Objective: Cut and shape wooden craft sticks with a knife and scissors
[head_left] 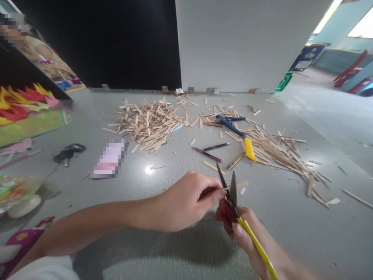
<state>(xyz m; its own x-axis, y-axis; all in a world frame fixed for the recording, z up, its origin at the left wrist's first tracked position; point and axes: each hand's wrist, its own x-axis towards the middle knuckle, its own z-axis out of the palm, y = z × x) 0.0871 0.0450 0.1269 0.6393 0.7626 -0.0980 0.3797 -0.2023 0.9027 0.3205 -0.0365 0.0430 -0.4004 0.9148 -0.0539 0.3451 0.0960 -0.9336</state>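
In the lower middle, my left hand [189,202] is closed in a pinch on a thin wooden stick [242,186]. The stick passes between the parted blades of the scissors [233,190], and its end shows to their right. My right hand [241,229] is wrapped round the yellow handles of these scissors, whose dark blades point up and away. Beyond my left hand lies a heap of short wooden stick pieces [148,120]. To the right of it, longer wooden sticks [276,151] lie in a loose pile.
Pliers with dark blue handles [231,125], a yellow-capped tool [250,149] and pens [206,154] lie past my hands. Keys [68,153] and a pink paper [109,159] are at left, near a box with folded paper [32,120]. Black and white panels stand behind.
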